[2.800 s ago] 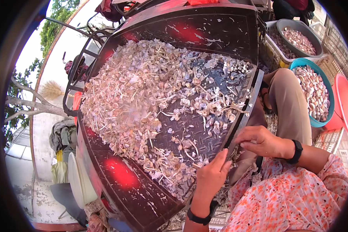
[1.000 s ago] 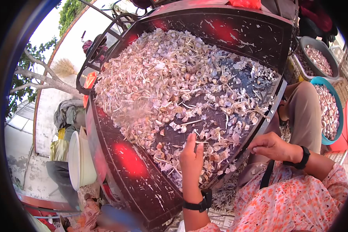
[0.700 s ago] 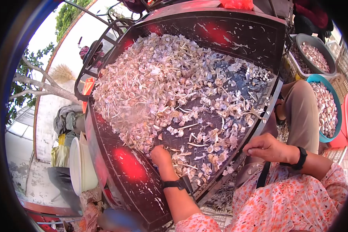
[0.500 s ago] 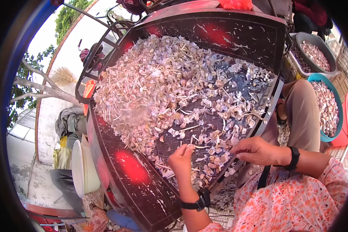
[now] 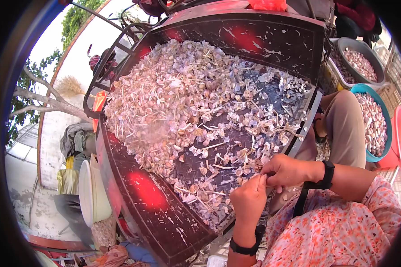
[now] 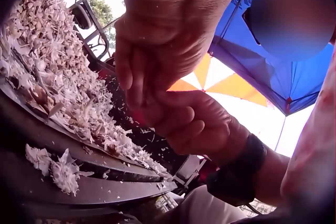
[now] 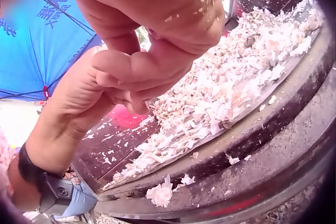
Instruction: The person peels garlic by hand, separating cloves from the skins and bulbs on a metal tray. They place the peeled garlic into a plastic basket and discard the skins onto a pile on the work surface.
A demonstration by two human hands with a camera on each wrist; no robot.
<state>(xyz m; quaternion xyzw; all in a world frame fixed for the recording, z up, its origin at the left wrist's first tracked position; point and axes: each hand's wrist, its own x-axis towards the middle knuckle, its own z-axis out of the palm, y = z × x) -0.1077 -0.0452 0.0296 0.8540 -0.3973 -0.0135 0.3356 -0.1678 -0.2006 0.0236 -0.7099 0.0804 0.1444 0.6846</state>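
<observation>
1. Holding the left hand (image 5: 248, 200) against the right hand (image 5: 286, 171) beside the near right rim (image 5: 304, 124) of the dark cart bed (image 5: 182, 169), probably to let loose bits drop close by.
2. Holding the fingers of both hands curled and narrow, tips meeting, seemingly for fine, close work; being unable to tell of any piece pinched there, with curled fingers hiding the tips in both wrist views.
3. Heaping the garlic pile (image 5: 160, 98), a mix of cloves, papery skins and dry stalks, at the far left of the bed, and thinning toward the near right, presumably for easy picking of single pieces by hand.
4. Scattering white skin scraps (image 7: 160, 192) along the ledge below the hands, likely from work done so near the edge.
5. Storing loose garlic cloves (image 5: 374, 120) in a teal basin (image 5: 362, 88) at right, just beyond the bent knee, apparently for a short reach from the right hand.
6. Holding more garlic in a grey tub (image 5: 373, 52) at far right, well apart from both hands, perhaps as extra room.
</observation>
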